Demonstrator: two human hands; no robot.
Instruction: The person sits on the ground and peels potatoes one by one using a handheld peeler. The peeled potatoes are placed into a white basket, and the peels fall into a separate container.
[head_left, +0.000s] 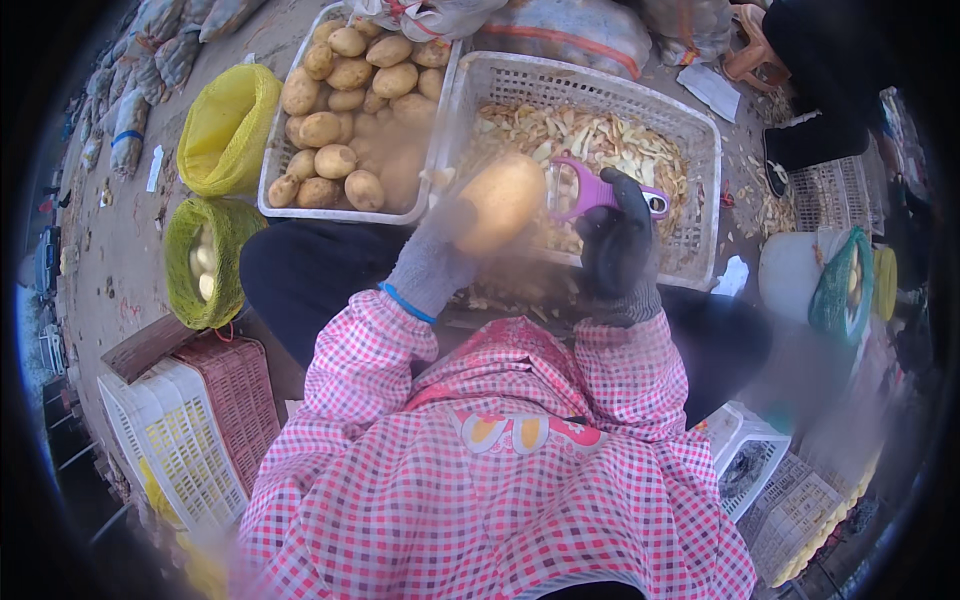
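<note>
My left hand (448, 240), in a grey work glove with a blue cuff edge, grips a large potato (504, 201) upright above the near rim of a crate. My right hand (621, 240), in a dark-coated glove, holds a purple Y-shaped vegetable peeler (592, 192) just right of the potato, with a gap between them. Beneath both is a white plastic crate (712, 195) with potato peelings (600, 139) in it. To its left stands a second white crate (450, 90) with many unpeeled potatoes (336, 161). A blurred smear covers part of those potatoes.
On the left are a yellow mesh sack (229, 127), a green mesh sack (184, 262) with pale potatoes, and stacked plastic crates (184, 420). Filled sacks (570, 34) lie beyond the crates. A person's dark-clothed leg (817, 150) is at upper right, near a white bucket (787, 262) and a teal mesh sack (832, 300).
</note>
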